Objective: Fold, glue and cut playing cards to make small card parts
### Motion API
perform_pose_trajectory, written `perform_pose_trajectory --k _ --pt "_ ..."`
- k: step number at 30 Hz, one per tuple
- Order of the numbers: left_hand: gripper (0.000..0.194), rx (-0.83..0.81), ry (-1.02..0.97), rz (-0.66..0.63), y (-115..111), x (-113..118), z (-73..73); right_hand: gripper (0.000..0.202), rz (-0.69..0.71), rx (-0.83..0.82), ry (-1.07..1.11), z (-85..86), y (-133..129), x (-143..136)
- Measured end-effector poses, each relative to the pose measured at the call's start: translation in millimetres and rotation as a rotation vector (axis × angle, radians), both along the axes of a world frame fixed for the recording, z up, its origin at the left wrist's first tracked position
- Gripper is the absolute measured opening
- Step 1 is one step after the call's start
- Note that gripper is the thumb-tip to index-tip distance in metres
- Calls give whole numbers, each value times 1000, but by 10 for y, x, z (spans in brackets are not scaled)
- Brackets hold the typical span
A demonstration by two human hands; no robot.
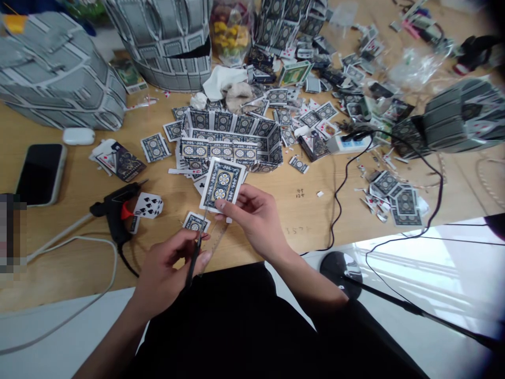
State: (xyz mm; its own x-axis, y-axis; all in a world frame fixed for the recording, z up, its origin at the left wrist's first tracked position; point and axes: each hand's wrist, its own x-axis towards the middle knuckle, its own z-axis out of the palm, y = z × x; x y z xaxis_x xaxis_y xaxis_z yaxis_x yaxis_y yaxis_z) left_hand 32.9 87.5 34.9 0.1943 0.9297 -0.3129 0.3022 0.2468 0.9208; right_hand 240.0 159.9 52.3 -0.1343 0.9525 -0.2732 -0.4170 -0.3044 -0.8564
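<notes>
Between the thumb and fingers of my right hand (258, 218) is a playing card (223, 181), its patterned blue-black back turned up. My left hand (168, 268) is closed around dark-handled scissors (193, 260). The blades point up at the card's lower left edge; whether they touch it I cannot tell. Under my hands lie a small patterned card piece (196, 222) and a clear ruler (218, 239), partly covered. Just beyond stands an open rectangular box made of playing cards (232, 152), with more cards lying against its front.
A black glue gun (116, 210) with its cord lies left, near a phone (41, 173) and a white earbud case (79, 136). Large woven card baskets (161, 42) stand at the back. Loose cards and scraps cover the right, where a black cable (335, 197) crosses the table.
</notes>
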Motion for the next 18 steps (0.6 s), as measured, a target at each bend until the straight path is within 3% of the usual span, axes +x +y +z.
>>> perform_pose_trajectory --k 18 --pt "20 137 109 -16 -54 37 0 27 117 62 -56 40 47 10"
